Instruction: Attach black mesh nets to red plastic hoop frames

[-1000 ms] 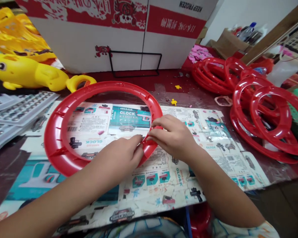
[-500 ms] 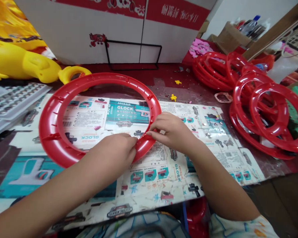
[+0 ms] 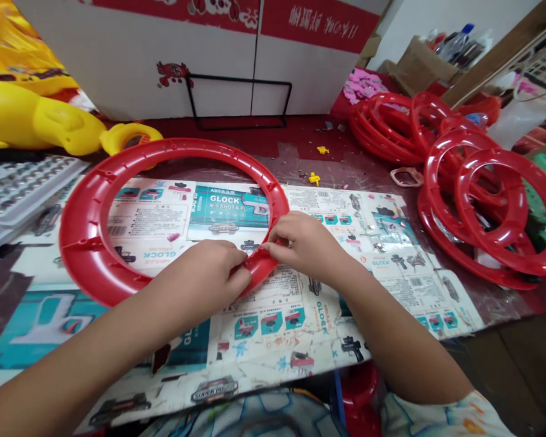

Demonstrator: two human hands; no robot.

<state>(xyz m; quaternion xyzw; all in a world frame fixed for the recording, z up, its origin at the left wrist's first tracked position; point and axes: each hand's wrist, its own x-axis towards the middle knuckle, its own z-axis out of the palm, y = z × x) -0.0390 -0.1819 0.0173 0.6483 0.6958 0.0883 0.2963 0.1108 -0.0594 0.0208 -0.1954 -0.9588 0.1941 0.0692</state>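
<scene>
A large red plastic ring (image 3: 88,243), its ribbed hollow side facing up, lies over a flattened printed cardboard sheet (image 3: 264,364). My left hand (image 3: 204,273) is closed on the ring's near edge, fingers over the inner rim and thumb toward the channel. Just to its right, my right hand (image 3: 295,240) has its fingers pinched together at the ring's near right part. A small shiny bit shows between the right fingers, too small to name. The fingertips of both hands are close together over the ring.
More red rings (image 3: 477,206) are heaped at the right, near pink pieces (image 3: 366,85). A black wire frame (image 3: 241,100) stands before a white carton (image 3: 118,67). Yellow plastic figures (image 3: 57,124) and trays of small metal parts (image 3: 22,191) are at the left. Small yellow pieces (image 3: 314,178) lie behind the sheet.
The ring's left side has tilted slightly, and both hands sit a little further left in the picture. The whole view has shifted slightly; both hands keep their places on the ring.
</scene>
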